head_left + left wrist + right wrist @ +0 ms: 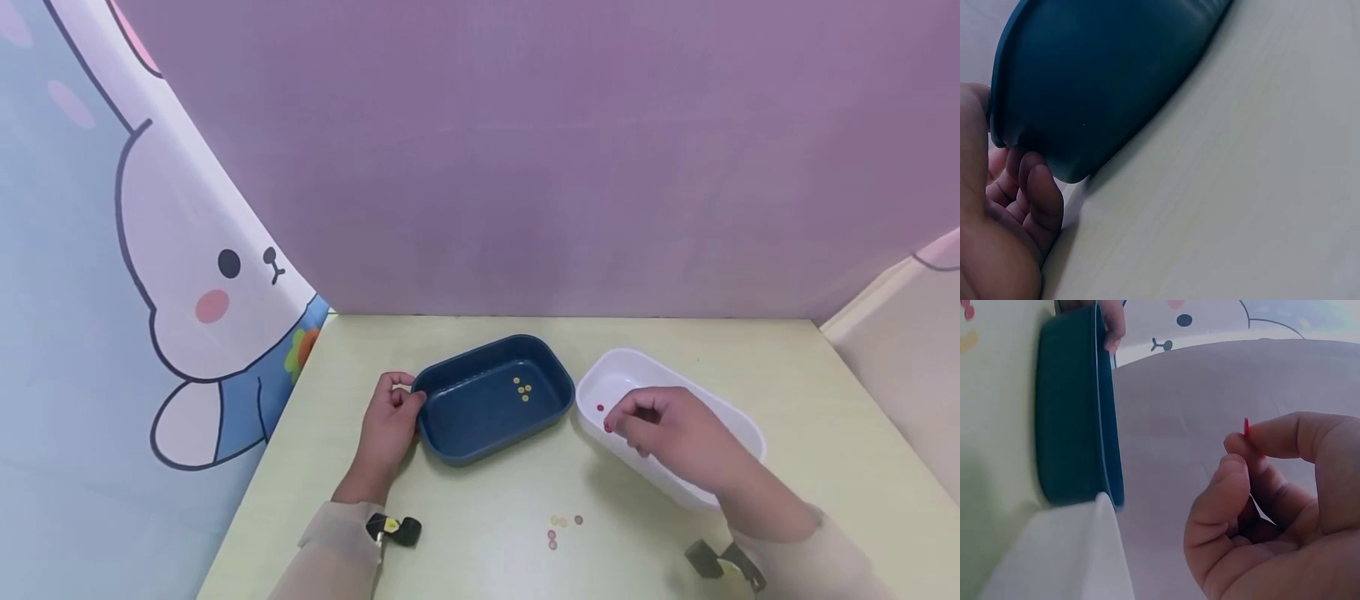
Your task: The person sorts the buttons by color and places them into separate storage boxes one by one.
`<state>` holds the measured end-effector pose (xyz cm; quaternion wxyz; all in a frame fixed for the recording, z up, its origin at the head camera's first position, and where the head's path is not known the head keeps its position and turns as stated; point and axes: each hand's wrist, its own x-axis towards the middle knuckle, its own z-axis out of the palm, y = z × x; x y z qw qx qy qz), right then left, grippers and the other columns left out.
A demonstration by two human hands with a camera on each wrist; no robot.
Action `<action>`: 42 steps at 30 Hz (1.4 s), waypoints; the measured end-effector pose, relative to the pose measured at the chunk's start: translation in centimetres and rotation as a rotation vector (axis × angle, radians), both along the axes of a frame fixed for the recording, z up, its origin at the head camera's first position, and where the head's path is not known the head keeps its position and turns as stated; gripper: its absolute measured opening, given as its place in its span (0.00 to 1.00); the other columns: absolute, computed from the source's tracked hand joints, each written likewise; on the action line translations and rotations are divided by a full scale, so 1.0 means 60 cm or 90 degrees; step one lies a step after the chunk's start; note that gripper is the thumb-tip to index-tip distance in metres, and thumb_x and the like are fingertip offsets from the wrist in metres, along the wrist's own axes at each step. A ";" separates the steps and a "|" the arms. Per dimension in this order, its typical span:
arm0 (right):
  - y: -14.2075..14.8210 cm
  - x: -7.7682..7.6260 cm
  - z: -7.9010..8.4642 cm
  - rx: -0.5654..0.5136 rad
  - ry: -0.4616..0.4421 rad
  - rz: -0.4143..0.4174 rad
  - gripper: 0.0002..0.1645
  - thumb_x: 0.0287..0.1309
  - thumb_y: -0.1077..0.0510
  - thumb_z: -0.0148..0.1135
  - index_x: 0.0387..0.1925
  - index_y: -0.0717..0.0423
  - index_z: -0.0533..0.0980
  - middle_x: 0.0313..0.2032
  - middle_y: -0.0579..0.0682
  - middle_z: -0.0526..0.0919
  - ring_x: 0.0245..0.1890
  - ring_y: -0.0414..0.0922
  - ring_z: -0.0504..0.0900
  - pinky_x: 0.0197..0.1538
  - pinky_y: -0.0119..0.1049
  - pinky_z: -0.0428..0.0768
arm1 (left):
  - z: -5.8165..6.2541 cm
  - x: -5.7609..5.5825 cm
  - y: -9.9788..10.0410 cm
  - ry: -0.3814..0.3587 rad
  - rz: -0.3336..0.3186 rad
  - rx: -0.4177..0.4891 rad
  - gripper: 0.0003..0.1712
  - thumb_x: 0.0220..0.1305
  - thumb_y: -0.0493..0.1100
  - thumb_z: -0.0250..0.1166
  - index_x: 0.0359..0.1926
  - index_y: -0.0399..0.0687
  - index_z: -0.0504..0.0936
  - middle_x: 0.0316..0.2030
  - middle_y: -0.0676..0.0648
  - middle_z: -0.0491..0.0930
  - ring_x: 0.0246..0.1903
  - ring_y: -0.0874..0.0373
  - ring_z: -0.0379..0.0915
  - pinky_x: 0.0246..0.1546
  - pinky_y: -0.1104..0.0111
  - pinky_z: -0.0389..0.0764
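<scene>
My left hand [390,425] grips the left end of a dark blue rectangular tray [457,454], thumb at the rim. In the left wrist view, curled fingers [1044,194] lie against the tray's outer wall. Several small yellow discs [522,389] lie inside it. Over a white oblong tray [738,421], my right hand [678,437] pinches a small red disc [1246,427] at the fingertips, seen edge-on in the right wrist view. Another red disc [600,407] is in the white tray, left of the fingers; the hand hides part of that tray.
In front of the trays, a few red discs [552,540] and pale yellow discs [558,522] lie on the light table [480,533]. The two trays stand with their near corners close together. A purple backdrop [570,167] rises at the table's back edge, a rabbit-printed cloth [202,317] on the left.
</scene>
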<state>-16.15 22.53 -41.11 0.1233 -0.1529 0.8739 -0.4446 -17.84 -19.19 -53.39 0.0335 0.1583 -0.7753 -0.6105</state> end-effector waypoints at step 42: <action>0.030 -0.184 -0.015 0.022 -0.219 0.109 0.10 0.75 0.61 0.65 0.47 0.66 0.86 0.39 0.56 0.83 0.37 0.49 0.79 0.42 0.36 0.84 | 0.008 0.007 0.002 0.014 -0.004 0.001 0.15 0.82 0.46 0.63 0.63 0.56 0.73 0.32 0.49 0.73 0.29 0.49 0.73 0.31 0.65 0.77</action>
